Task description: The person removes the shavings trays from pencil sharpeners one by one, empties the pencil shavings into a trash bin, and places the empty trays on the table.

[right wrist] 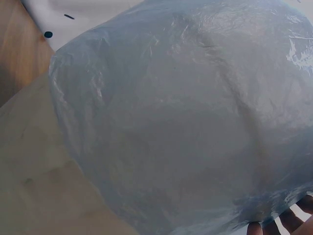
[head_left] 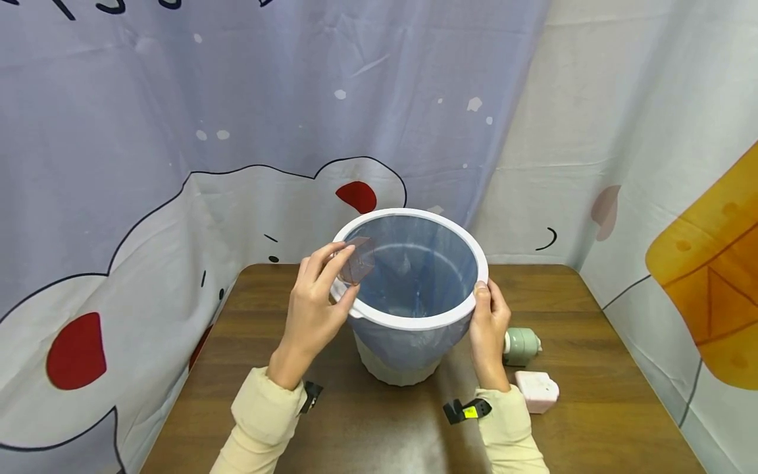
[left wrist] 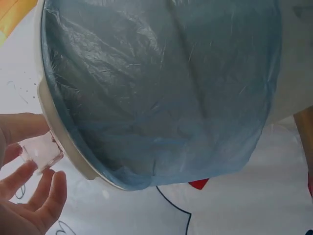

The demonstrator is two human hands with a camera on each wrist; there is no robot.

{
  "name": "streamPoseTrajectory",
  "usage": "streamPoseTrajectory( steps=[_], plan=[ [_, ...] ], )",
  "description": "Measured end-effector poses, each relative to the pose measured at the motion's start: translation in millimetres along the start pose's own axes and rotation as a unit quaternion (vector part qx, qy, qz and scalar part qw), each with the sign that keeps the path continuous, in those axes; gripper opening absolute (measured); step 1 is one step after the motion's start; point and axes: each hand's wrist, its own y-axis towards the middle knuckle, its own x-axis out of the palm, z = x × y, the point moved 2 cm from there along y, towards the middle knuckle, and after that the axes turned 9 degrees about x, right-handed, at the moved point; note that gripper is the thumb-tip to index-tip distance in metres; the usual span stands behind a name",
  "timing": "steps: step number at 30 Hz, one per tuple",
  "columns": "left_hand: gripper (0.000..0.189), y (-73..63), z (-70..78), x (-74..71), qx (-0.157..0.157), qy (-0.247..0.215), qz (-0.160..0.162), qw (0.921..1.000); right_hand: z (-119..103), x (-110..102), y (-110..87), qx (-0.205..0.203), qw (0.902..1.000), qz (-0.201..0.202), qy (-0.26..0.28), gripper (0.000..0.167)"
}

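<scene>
A white trash can (head_left: 393,365) stands upright on the table, lined with a translucent blue trash bag (head_left: 414,263) folded over its outside under a white rim ring (head_left: 408,322). My left hand (head_left: 316,299) pinches a small clear pinkish plastic box (head_left: 360,261) between thumb and fingers at the left of the rim. The left wrist view shows the box (left wrist: 44,151) close beside the rim ring. At the right side, my right hand (head_left: 490,326) grips the rim, thumb on top and fingers outside. Its fingertips (right wrist: 288,220) press against the bag in the right wrist view.
To the right of the can, a pale green bottle-like container (head_left: 521,347) lies on its side. A small pink box (head_left: 537,392) sits nearer me. The wooden table (head_left: 598,368) ends at a printed curtain (head_left: 249,85) behind and at the sides.
</scene>
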Motion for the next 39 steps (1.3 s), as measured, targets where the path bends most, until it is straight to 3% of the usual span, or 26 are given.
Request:
streamPoseTrajectory(
  steps=[6, 10, 17, 21, 25, 28, 33, 39],
  plan=[
    [0.060, -2.8, -1.3, 0.6, -0.032, -0.001, 0.009, 0.9994, -0.8, 0.1, -0.1, 0.006, 1.0000, 0.001, -0.002, 0.039],
    [0.060, -4.6, -2.4, -0.3, -0.075, -0.041, 0.021, 0.9961, -1.0, 1.0, 0.1, 0.005, 1.0000, 0.003, -0.002, 0.038],
    [0.061, -6.2, -4.1, -5.0, -0.165, -0.104, 0.037, 0.9801, -1.1, 1.3, -0.4, -0.001, 0.9999, 0.006, -0.011, 0.038],
    [0.062, -4.5, -0.8, -6.9, -0.193, -0.129, 0.038, 0.9720, -1.3, 0.7, -0.3, -0.003, 0.9999, 0.006, -0.015, 0.037],
    [0.060, 4.4, 12.1, -13.7, -0.206, -0.154, 0.042, 0.9655, -1.6, 0.0, -0.3, -0.004, 0.9998, 0.006, -0.017, 0.037],
    [0.059, 9.1, 18.7, -18.8, -0.227, -0.185, 0.041, 0.9552, -1.8, 0.2, -0.7, -0.002, 0.9998, 0.006, -0.017, 0.037],
    [0.059, 8.1, 15.9, -21.1, -0.280, -0.244, 0.034, 0.9278, -2.7, 0.8, -1.3, 0.000, 0.9999, 0.005, -0.014, 0.037],
    [0.057, 9.0, 13.7, -24.4, -0.329, -0.266, 0.022, 0.9060, -1.8, 0.4, -1.1, -0.001, 1.0000, 0.004, -0.005, 0.037]
  ],
)
